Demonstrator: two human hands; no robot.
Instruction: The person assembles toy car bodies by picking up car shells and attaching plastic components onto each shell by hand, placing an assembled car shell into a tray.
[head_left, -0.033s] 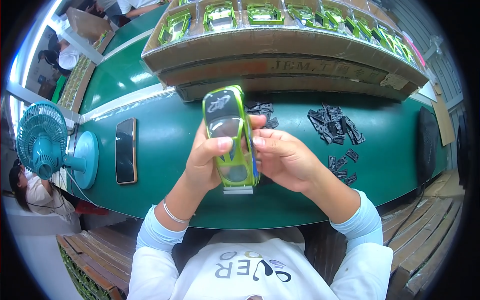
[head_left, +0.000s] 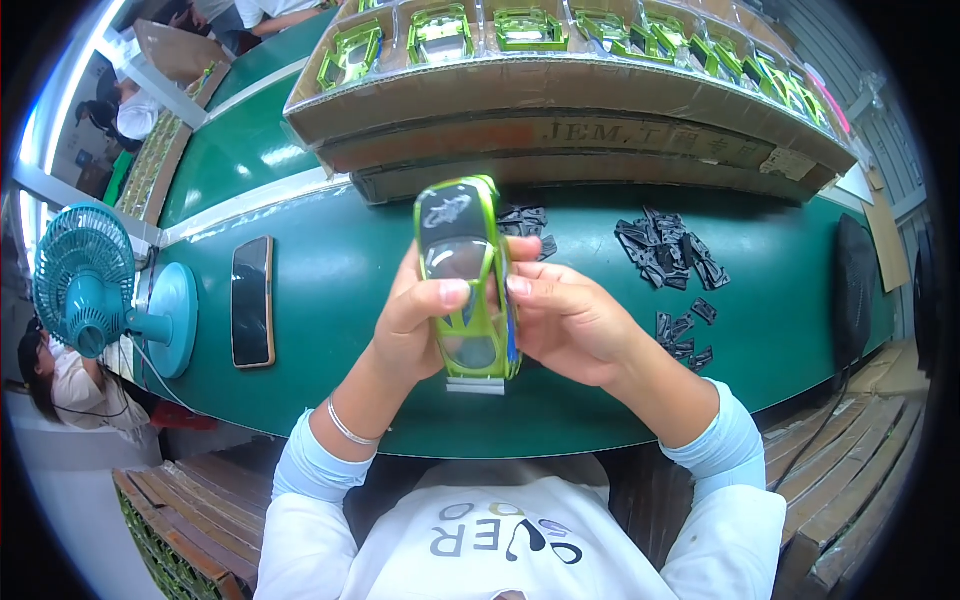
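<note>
A bright green toy car body (head_left: 462, 290) with a black hood, clear windows and a blue strip along its right side is held up over the table, its grey rear wing toward me. My left hand (head_left: 412, 310) grips it from the left, thumb across the roof and fingers underneath. At the right side, my right hand (head_left: 570, 315) is closed with thumb and forefinger pinching the edge of the body; whether a small part is between them cannot be made out. Just beyond the hands lie black plastic parts (head_left: 527, 220), partly covered by the car.
Beyond stands a cardboard box (head_left: 560, 100) with green car bodies in compartments. Black parts (head_left: 665, 248) and smaller black pieces (head_left: 684, 338) lie at right on the green table (head_left: 330, 400). A phone (head_left: 252, 302) and a teal fan (head_left: 90, 285) are at left. Other people are at far left.
The car body has shifted slightly to the right and toward me, with both hands still on it. Nothing else has visibly moved.
</note>
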